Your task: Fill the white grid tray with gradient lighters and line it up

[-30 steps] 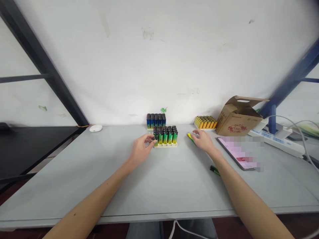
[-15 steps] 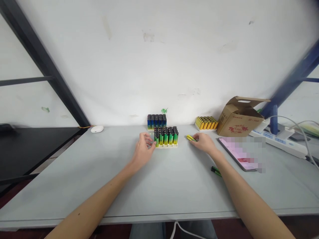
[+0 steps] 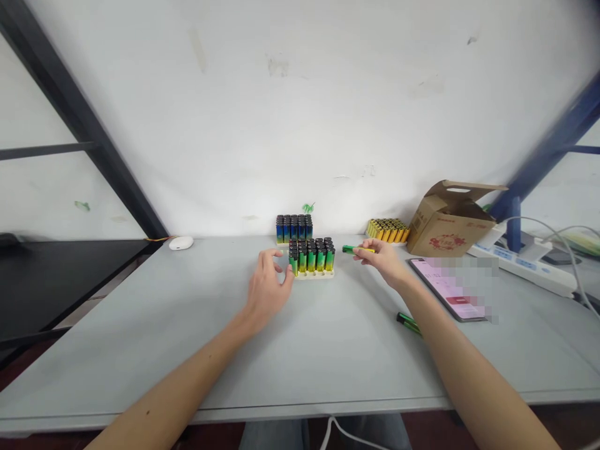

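Several green-and-yellow batteries with black tops [image 3: 312, 257] stand upright in a white holder [image 3: 316, 275] at the middle of the table. My left hand [image 3: 269, 284] is beside the holder's left end, fingers apart and curved, the thumb close to the front left battery. To the right of the holder, my right hand [image 3: 380, 257] pinches a green-and-yellow battery [image 3: 349, 249], which lies sideways above the table and points left. Loose green batteries with dark ends [image 3: 409, 322] lie next to my right forearm, partly hidden by it.
Behind stand blue batteries [image 3: 294, 229] and a block of yellow batteries [image 3: 388, 229] by the wall. An open cardboard box [image 3: 450, 228], a phone [image 3: 447, 290] and a power strip [image 3: 529, 265] are at right. A white case [image 3: 181, 243] lies at back left.
My right hand has raised its battery a little, and the battery has turned from slanted to nearly level, its green part now showing. My left hand has opened slightly beside the holder.
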Demonstrator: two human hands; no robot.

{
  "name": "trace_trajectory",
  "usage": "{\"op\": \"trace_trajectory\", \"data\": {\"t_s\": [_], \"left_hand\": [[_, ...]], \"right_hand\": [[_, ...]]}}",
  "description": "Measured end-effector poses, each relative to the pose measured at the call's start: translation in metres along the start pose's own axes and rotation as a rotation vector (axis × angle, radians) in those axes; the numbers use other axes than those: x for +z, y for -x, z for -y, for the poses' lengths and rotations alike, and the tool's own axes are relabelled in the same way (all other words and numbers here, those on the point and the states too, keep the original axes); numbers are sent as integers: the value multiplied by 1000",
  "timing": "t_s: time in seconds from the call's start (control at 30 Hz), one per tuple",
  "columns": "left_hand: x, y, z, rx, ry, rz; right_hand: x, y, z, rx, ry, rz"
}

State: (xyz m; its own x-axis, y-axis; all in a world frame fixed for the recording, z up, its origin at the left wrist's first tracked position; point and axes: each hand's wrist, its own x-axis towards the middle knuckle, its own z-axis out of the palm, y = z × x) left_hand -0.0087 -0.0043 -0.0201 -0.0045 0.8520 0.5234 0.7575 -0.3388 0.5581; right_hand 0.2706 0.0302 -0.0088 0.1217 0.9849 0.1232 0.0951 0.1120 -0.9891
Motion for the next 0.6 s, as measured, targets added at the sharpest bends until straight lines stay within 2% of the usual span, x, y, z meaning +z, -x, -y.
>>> {"op": "trace_trajectory", "data": {"t_s": [0.13, 0.23, 0.43, 0.6], "left_hand": [[0, -1, 1, 8, -34, 6], [1, -2, 4, 8, -53, 5], [2, -3, 6, 6, -37, 25], [2, 0, 2, 27, 13, -34]], "right_hand": [[-2, -1, 2, 22, -225, -14], [-3, 1, 6, 5, -310, 44], [-1, 3, 8, -3, -381, 132], [5, 8, 12, 22, -363, 208]]}}
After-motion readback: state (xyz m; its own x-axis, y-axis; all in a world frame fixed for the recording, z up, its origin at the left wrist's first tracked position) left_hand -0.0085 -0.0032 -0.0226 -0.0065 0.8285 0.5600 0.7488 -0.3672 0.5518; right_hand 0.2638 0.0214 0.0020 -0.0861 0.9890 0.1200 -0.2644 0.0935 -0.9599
